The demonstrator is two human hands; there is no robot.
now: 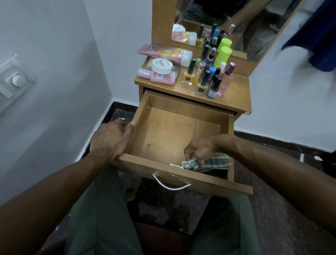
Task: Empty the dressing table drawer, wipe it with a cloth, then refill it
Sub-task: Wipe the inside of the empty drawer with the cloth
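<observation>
Sitting close to the small wooden dressing table (236, 98), the person has its drawer (175, 131) pulled well out over their knees. The right hand (199, 150) is down inside the near right corner of the drawer, fingers curled and bunching a checked green-grey cloth (212, 163) against the bottom, tight up to the drawer's front panel. The left hand (110, 140) lies over the near left corner, thumb hooked on the left wall's top edge and the fingers wrapped down the outside, clasping the drawer. Apart from the cloth and a small pale object beside it that I can't make out, the drawer's wooden bottom shows bare. A curved metal handle (171, 184) and a small lock hang on the front panel, facing the person.

Up on the tabletop, at the far side, stands the clutter of cosmetics: a pink tube (160, 52) lying flat at the far left, a round white jar (162, 65) just near of it sitting on other pink packs, a cluster of upright nail polish bottles (207, 76) to the right, a tall lime-green capped container (222, 55) behind them, and a pink perfume bottle (227, 78) at the right edge of the cluster. The mirror (226, 20) behind doubles them. A switch panel (11, 85) sits on the left wall.
</observation>
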